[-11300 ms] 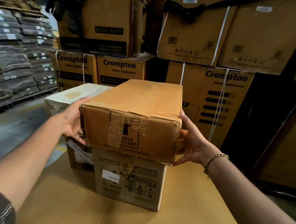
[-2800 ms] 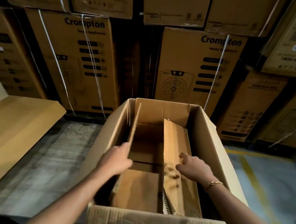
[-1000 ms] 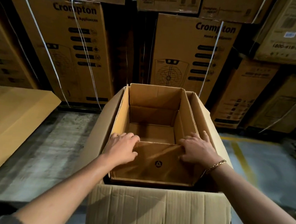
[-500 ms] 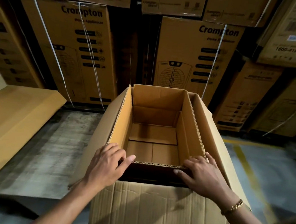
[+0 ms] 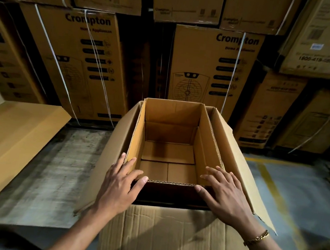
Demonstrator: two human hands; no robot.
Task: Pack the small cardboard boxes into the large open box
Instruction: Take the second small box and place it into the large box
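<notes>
Looking down from the head view, we see the large open box (image 5: pixel 235 158) standing on the concrete floor (image 5: pixel 65 165) before stacked Crompton cartons (image 5: pixel 212 69). The left hand (image 5: pixel 119 187) lies spread, fingers straight, on the near-left corner of the box's inner cardboard liner (image 5: pixel 173 113). The right hand (image 5: pixel 227 193), equally spread, rests on the near-right corner.

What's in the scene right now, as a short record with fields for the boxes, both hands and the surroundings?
large open box: on the floor, flaps spread, holds an inner carton
inner carton: open, nothing inside
left hand: fingers straight, on the carton's near left corner
right hand: fingers straight, on its near right corner
behind: stacked Crompton cartons
</notes>
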